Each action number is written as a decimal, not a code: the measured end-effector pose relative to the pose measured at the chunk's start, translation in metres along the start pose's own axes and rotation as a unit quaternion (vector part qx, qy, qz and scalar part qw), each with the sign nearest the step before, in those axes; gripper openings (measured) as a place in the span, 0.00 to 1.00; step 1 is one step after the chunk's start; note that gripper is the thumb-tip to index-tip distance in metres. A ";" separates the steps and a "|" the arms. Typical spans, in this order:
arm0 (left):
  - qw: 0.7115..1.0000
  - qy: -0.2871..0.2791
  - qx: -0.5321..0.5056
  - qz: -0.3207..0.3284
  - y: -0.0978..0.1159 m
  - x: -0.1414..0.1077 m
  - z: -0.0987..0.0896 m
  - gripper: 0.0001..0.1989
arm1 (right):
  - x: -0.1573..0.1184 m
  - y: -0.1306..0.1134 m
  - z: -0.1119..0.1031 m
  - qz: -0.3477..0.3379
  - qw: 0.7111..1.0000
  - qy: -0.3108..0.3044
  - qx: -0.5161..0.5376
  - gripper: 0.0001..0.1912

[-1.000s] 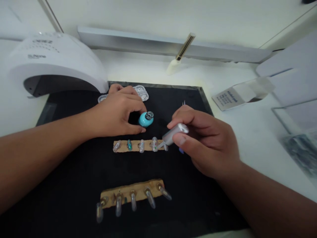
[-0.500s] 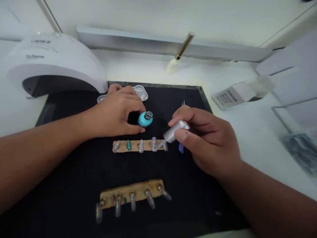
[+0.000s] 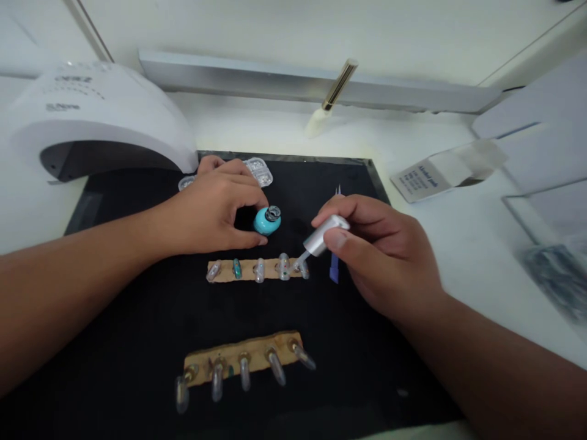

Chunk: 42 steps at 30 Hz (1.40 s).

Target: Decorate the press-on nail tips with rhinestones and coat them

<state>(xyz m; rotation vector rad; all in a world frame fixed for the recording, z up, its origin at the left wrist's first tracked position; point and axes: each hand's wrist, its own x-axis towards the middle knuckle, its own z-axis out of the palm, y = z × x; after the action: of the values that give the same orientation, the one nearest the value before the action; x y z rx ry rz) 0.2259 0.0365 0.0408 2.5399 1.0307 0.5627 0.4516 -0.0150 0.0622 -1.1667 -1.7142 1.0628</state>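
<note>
My right hand pinches the silver cap of a nail polish brush. The brush points down and left, its tip by the two rightmost false nails of the upper row; contact cannot be told. Several false nails, some glittery and one green, are mounted along a cardboard strip. My left hand has its thumb and index finger around a turquoise nail polish bottle, which is uncapped and tilted. Behind its fingers, a clear case of small decorations is partly hidden.
A second cardboard strip with clear nail tips lies nearer me on the black mat. Purple-handled tweezers lie beside my right hand. A white nail lamp, a gold-capped bottle and an alcohol pads box stand around the mat.
The brush tip has shifted slightly right and up, off the second nail from the right. My left hand still holds the bottle in the same place.
</note>
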 end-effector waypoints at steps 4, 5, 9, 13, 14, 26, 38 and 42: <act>1.000 -0.001 0.001 0.001 0.000 0.000 0.000 0.12 | 0.000 0.001 0.000 0.015 1.000 -0.011 0.024 0.02; 1.000 0.000 0.003 0.000 0.000 0.000 0.000 0.12 | 0.000 0.000 0.000 0.018 1.000 -0.015 0.020 0.02; 1.000 0.000 0.004 -0.003 0.000 0.000 0.000 0.13 | 0.001 0.000 0.001 0.020 0.999 -0.026 -0.001 0.02; 1.000 -0.007 0.001 -0.005 0.000 0.000 -0.001 0.12 | 0.002 0.004 -0.001 0.014 1.000 -0.014 0.006 0.03; 1.000 -0.009 0.000 -0.006 0.000 0.000 -0.001 0.12 | 0.002 0.005 -0.001 0.015 1.000 -0.014 0.017 0.03; 1.000 -0.006 0.005 0.000 0.000 0.000 -0.001 0.13 | 0.004 0.003 0.001 0.033 0.998 -0.036 0.039 0.02; 1.000 -0.005 0.003 0.005 -0.001 0.000 -0.001 0.13 | 0.004 0.007 -0.002 0.043 0.993 -0.052 0.095 0.03; 1.000 -0.007 0.003 0.001 0.000 0.000 -0.001 0.13 | 0.005 0.004 0.001 0.046 0.997 -0.037 0.058 0.02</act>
<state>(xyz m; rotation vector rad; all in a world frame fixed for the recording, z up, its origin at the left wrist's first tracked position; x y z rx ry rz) 0.2256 0.0368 0.0413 2.5468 1.0281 0.5424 0.4507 -0.0089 0.0587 -1.1532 -1.6440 1.2589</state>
